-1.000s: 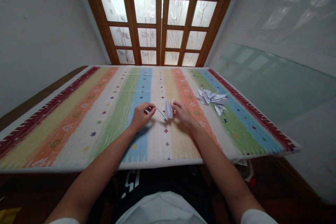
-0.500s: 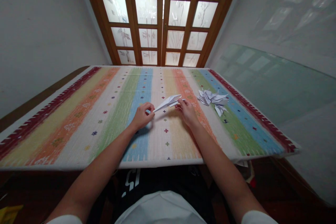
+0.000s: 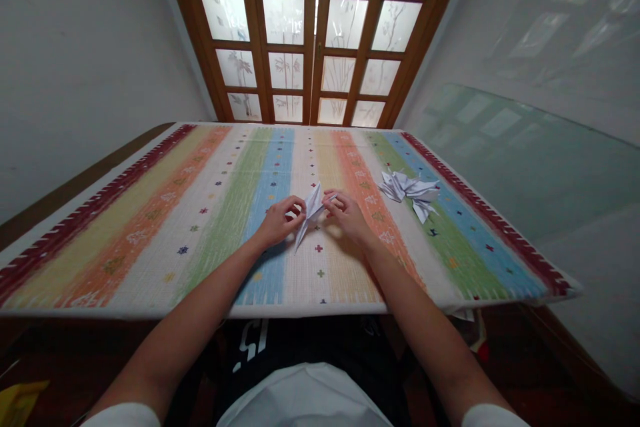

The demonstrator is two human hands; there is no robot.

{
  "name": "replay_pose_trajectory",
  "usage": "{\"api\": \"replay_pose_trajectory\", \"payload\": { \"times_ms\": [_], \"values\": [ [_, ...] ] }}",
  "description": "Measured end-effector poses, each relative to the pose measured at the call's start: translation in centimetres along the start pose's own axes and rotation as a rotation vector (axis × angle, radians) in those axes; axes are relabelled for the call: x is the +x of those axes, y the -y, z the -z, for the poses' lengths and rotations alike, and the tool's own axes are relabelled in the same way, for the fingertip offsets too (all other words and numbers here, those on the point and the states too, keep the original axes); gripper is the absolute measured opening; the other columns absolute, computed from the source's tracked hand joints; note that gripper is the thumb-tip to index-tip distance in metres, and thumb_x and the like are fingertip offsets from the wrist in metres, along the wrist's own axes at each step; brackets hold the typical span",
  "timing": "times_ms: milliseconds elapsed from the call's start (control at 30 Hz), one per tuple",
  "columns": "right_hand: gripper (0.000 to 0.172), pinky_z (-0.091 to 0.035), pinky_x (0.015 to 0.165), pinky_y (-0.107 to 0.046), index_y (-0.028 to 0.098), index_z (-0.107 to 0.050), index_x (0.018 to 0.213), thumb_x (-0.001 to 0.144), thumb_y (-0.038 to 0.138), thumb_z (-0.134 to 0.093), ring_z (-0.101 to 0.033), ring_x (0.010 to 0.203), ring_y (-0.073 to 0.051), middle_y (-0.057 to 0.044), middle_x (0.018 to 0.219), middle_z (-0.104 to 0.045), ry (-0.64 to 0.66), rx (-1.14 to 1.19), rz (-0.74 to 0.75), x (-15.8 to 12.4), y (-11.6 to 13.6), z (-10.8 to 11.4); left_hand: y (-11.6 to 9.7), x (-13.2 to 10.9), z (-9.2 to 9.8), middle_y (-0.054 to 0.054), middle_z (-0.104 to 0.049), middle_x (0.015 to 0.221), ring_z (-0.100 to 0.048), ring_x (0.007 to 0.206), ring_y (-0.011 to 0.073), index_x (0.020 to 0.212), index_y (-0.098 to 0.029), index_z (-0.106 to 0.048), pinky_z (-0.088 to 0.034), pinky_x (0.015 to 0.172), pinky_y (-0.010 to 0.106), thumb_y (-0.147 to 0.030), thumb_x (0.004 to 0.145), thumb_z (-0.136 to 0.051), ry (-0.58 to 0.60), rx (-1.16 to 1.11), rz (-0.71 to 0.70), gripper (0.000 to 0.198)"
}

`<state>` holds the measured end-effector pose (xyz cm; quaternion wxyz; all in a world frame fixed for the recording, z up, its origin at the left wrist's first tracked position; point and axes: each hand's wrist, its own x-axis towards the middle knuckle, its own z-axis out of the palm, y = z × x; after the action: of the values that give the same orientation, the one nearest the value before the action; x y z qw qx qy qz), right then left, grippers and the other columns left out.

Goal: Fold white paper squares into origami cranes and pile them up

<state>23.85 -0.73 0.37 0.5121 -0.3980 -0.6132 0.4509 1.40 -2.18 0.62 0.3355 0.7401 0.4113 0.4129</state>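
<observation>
Above the middle of the table, both hands hold a white folded-paper crane (image 3: 313, 203). Its pointed parts stick out up and down, with the lower tip hanging toward me. My left hand (image 3: 281, 219) pinches the crane's left side between thumb and fingers. At the other side my right hand (image 3: 349, 215) has its thumb and fingers closed on a narrow point of the paper. The fingers cover part of the folds.
Several white folded-paper cranes (image 3: 410, 191) lie heaped together to the right. Under everything spreads a striped tablecloth (image 3: 210, 227). A wooden door with glass panes (image 3: 285, 20) stands behind the table, and a glass panel (image 3: 520, 147) leans at the right wall.
The folded paper has turned from lying slanted left to right to standing more upright. My left hand has moved from its tip to its side, and the hands are closer together.
</observation>
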Motion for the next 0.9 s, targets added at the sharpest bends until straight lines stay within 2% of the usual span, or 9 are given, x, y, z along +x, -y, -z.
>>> {"api": "replay_pose_trajectory", "payload": {
  "times_ms": [100, 167, 233, 300, 433, 500, 600, 700, 900],
  "values": [
    [0.04, -0.057, 0.077, -0.034, 0.024, -0.075, 0.084, 0.082, 0.064, -0.079, -0.065, 0.092, -0.022, -0.008, 0.108, -0.068, 0.002, -0.073, 0.089, 0.0, 0.2, 0.3, 0.3, 0.2, 0.0, 0.008, -0.069, 0.103, -0.071, 0.083, 0.0173, 0.093, -0.019, -0.068, -0.06, 0.06, 0.024, -0.031, 0.089, -0.064, -0.021, -0.017, 0.006, 0.013],
    [0.035, -0.056, 0.079, -0.035, 0.025, -0.076, 0.084, 0.082, 0.06, -0.081, -0.065, 0.093, -0.023, -0.007, 0.101, -0.069, 0.06, -0.084, 0.114, -0.2, 0.5, 0.5, 0.6, 0.4, 0.0, 0.007, -0.07, 0.103, -0.07, 0.076, 0.016, 0.095, -0.018, -0.068, -0.061, 0.06, 0.026, -0.031, 0.087, -0.065, -0.076, -0.06, 0.036, 0.015],
    [0.028, -0.056, 0.077, -0.034, 0.026, -0.077, 0.087, 0.08, 0.052, -0.083, -0.066, 0.095, -0.023, -0.007, 0.103, -0.069, 0.156, -0.094, 0.13, -0.5, 0.8, 0.4, 0.9, 0.6, 0.1, 0.006, -0.07, 0.098, -0.069, 0.07, 0.015, 0.098, -0.018, -0.068, -0.063, 0.062, 0.029, -0.032, 0.087, -0.063, -0.137, -0.128, 0.074, 0.019],
    [0.021, -0.056, 0.077, -0.034, 0.026, -0.079, 0.09, 0.079, 0.043, -0.084, -0.066, 0.099, -0.023, -0.007, 0.108, -0.069, 0.273, -0.139, 0.169, -0.8, 1.0, 0.1, 1.1, 0.7, 0.2, 0.004, -0.069, 0.093, -0.07, 0.071, 0.0165, 0.101, -0.017, -0.068, -0.065, 0.065, 0.032, -0.035, 0.089, -0.06, -0.177, -0.228, 0.113, 0.023],
    [0.012, -0.056, 0.09, -0.038, 0.026, -0.081, 0.093, 0.086, 0.028, -0.072, -0.067, 0.107, -0.023, -0.008, 0.111, -0.071, 0.453, -0.201, 0.297, -1.3, 0.6, -0.8, 1.1, 0.8, 0.3, 0.005, -0.07, 0.097, -0.069, 0.075, 0.0166, 0.098, -0.017, -0.068, -0.063, 0.062, 0.028, -0.043, 0.086, -0.069, -0.198, -0.255, 0.097, 0.028],
    [0.015, -0.056, 0.093, -0.039, 0.025, -0.079, 0.099, 0.089, 0.026, -0.068, -0.069, 0.105, -0.022, -0.008, 0.109, -0.073, 0.445, -0.163, 0.271, -1.3, -0.1, -1.2, 0.9, 0.7, 0.2, 0.005, -0.071, 0.1, -0.069, 0.075, 0.0156, 0.096, -0.017, -0.067, -0.061, 0.059, 0.026, -0.04, 0.083, -0.073, -0.188, -0.235, 0.071, 0.027],
    [0.02, -0.059, 0.08, -0.035, 0.024, -0.071, 0.107, 0.09, 0.035, -0.071, -0.071, 0.09, -0.02, -0.006, 0.103, -0.073, 0.314, -0.031, 0.095, -1.0, -1.0, -1.4, 0.6, 0.6, 0.2, 0.005, -0.07, 0.101, -0.069, 0.075, 0.0145, 0.096, -0.018, -0.065, -0.061, 0.06, 0.025, -0.036, 0.084, -0.072, -0.155, -0.245, 0.064, 0.023],
    [0.028, -0.06, 0.07, -0.031, 0.025, -0.066, 0.102, 0.088, 0.046, -0.077, -0.07, 0.081, -0.018, -0.003, 0.099, -0.07, 0.222, 0.099, -0.031, -0.7, -1.2, -1.4, 0.3, 0.4, 0.1, 0.005, -0.069, 0.102, -0.069, 0.077, 0.0142, 0.097, -0.018, -0.064, -0.061, 0.061, 0.024, -0.036, 0.084, -0.074, -0.12, -0.262, 0.06, 0.025],
    [0.039, -0.059, 0.063, -0.029, 0.024, -0.065, 0.1, 0.079, 0.05, -0.086, -0.066, 0.075, -0.016, -0.002, 0.103, -0.068, 0.201, 0.113, -0.093, -0.9, -0.8, -1.5, 0.1, 0.0, -0.1, 0.005, -0.065, 0.112, -0.069, 0.085, 0.0143, 0.107, -0.02, -0.062, -0.059, 0.066, 0.023, -0.033, 0.084, -0.078, -0.029, -0.263, 0.011, 0.031]
  ]
}}
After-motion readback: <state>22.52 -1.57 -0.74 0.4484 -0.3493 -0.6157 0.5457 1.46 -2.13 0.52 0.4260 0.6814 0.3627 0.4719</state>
